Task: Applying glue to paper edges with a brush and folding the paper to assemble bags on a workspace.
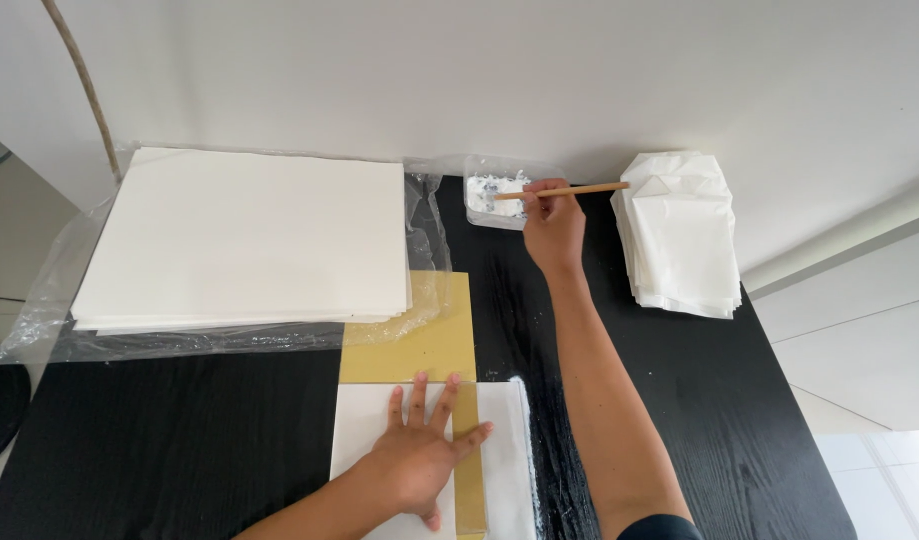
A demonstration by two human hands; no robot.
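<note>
At six o'clock the left hand (417,452) presses flat, fingers spread wide, on a white sheet (380,440) over a tan board (420,345) on the black tabletop (180,440). At twelve o'clock the right hand (552,225) grips a wooden stick (565,190), its tip in a clear tray of white paste (492,192).
</note>
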